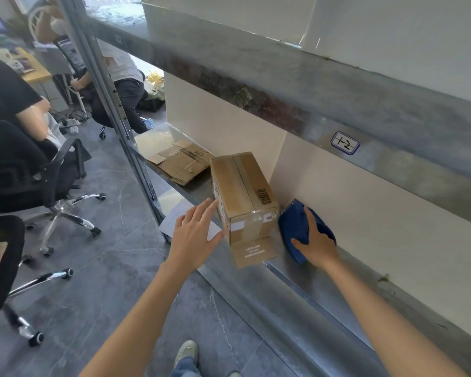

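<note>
A taped brown cardboard box [244, 195] with a barcode stands on the metal shelf [305, 278], one flap hanging out at its near end. My left hand [195, 235] is at the box's left side, fingers straight, fingertips touching the near corner. A blue cloth [297, 227] lies on the shelf just right of the box, against the white wall. My right hand [317, 244] presses flat on the cloth, fingers spread.
A flattened cardboard sheet [181, 161] lies farther along the shelf. The upper shelf beam [283, 91] carries a label "1-2" [345, 142]. A shelf upright [125, 123] stands at left. People sit on office chairs [44, 180] in the aisle. White paper [180, 216] lies below.
</note>
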Motion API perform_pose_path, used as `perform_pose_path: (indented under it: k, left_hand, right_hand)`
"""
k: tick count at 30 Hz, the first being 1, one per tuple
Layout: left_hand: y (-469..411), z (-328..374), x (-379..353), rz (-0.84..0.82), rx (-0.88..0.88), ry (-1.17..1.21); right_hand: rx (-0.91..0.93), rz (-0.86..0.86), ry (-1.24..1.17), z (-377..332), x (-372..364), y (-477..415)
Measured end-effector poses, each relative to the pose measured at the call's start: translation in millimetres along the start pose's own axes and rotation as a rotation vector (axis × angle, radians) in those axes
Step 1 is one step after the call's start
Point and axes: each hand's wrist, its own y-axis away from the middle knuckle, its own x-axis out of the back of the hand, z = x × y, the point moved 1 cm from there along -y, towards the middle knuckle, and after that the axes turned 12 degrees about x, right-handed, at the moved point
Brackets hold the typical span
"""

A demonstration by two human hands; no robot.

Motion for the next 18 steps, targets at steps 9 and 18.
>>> perform_pose_path:
  k: [9, 18]
  left_hand:
    - [-5, -7, 4, -0.031, 0.040, 0.155]
    - [-10, -6, 11, -0.033, 0.042, 0.220]
  right_hand:
    - [-0.074, -0.052, -0.184, 1, 10, -11]
    - [-0.069, 0.014, -0.074, -4, 12, -9]
